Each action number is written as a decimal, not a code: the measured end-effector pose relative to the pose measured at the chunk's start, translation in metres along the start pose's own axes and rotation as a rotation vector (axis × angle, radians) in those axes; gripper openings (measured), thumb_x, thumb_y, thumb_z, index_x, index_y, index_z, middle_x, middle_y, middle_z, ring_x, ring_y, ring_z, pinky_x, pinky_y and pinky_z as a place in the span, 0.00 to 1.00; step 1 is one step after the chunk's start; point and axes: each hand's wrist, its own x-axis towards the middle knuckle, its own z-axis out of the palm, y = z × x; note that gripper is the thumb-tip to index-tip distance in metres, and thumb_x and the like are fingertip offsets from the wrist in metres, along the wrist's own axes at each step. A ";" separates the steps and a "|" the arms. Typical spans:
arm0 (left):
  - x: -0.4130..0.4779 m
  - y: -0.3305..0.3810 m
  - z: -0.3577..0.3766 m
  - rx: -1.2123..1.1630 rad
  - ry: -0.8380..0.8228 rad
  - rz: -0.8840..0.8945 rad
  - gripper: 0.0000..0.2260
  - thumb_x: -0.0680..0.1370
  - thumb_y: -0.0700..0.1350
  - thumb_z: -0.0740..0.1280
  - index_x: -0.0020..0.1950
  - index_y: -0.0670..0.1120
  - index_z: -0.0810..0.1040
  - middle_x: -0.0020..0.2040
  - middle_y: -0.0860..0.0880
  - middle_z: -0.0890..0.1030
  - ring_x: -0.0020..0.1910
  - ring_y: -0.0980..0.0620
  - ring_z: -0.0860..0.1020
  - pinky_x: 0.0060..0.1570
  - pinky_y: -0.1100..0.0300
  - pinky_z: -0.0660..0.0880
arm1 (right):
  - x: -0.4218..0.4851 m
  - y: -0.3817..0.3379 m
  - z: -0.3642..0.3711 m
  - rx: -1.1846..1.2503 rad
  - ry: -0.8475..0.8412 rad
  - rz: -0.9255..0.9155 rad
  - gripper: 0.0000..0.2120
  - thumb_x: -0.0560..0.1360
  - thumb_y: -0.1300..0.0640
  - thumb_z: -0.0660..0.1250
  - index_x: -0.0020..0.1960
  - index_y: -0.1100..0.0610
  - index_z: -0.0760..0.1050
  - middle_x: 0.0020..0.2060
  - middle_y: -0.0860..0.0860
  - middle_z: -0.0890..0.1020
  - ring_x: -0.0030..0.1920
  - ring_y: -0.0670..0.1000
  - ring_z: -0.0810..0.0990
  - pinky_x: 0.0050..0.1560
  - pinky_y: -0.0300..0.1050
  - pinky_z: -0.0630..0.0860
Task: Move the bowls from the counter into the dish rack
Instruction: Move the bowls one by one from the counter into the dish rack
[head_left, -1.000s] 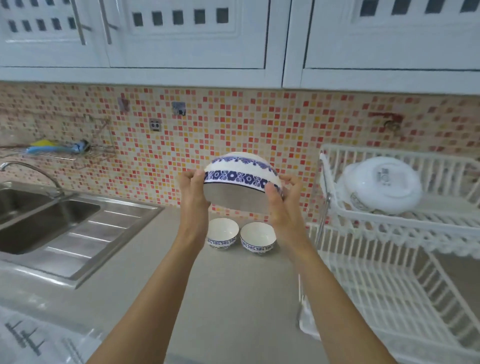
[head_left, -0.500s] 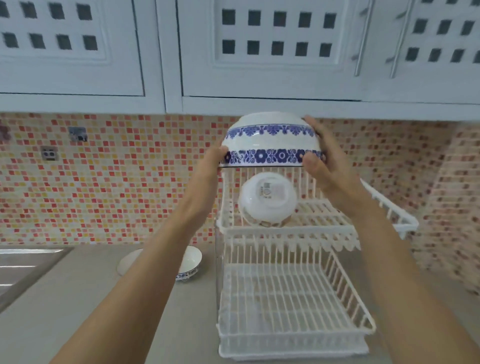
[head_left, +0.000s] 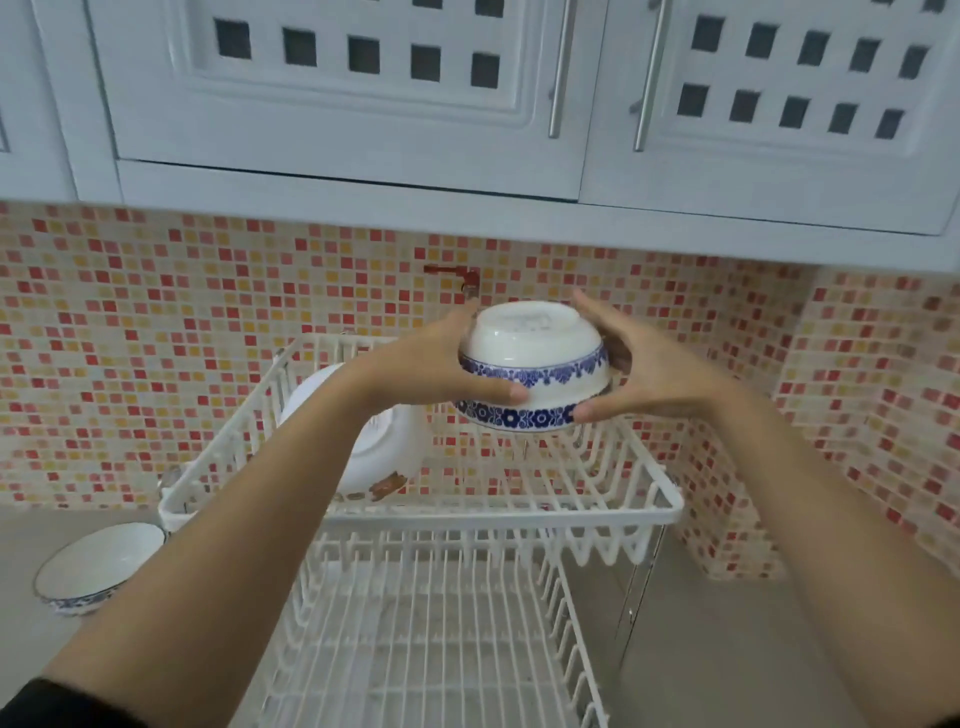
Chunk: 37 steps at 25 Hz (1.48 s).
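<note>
While both hands, left hand (head_left: 441, 374) and right hand (head_left: 654, 374), clamp the upside-down bowl (head_left: 535, 364) above the dish rack (head_left: 498, 512) top tier, I'd ease it down level beside the white bowl (head_left: 384, 447), not dropping it.

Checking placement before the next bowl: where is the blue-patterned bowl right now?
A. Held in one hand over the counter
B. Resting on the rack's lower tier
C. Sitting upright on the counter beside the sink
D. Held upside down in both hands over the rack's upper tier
D: the blue-patterned bowl sits foot-up between the left hand and right hand, above the upper tier of the dish rack.
</note>
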 end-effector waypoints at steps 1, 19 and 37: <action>0.010 0.002 0.002 0.095 -0.029 -0.021 0.38 0.66 0.58 0.77 0.70 0.56 0.62 0.60 0.59 0.74 0.60 0.52 0.76 0.55 0.60 0.75 | 0.006 0.008 0.000 -0.073 -0.047 0.027 0.62 0.56 0.48 0.82 0.78 0.47 0.46 0.76 0.41 0.56 0.74 0.44 0.62 0.74 0.46 0.63; 0.071 -0.004 0.045 0.797 -0.344 -0.424 0.43 0.67 0.64 0.73 0.75 0.44 0.63 0.68 0.47 0.74 0.63 0.45 0.75 0.51 0.57 0.70 | 0.059 0.053 0.040 -0.597 -0.321 0.105 0.52 0.49 0.31 0.76 0.69 0.42 0.62 0.63 0.42 0.76 0.60 0.50 0.76 0.60 0.53 0.76; -0.002 -0.005 -0.027 0.611 0.094 -0.099 0.22 0.84 0.46 0.52 0.76 0.38 0.61 0.73 0.40 0.69 0.70 0.43 0.70 0.66 0.53 0.67 | 0.050 -0.057 0.049 -0.668 -0.075 0.082 0.31 0.81 0.45 0.51 0.78 0.59 0.49 0.78 0.55 0.55 0.77 0.54 0.57 0.75 0.50 0.56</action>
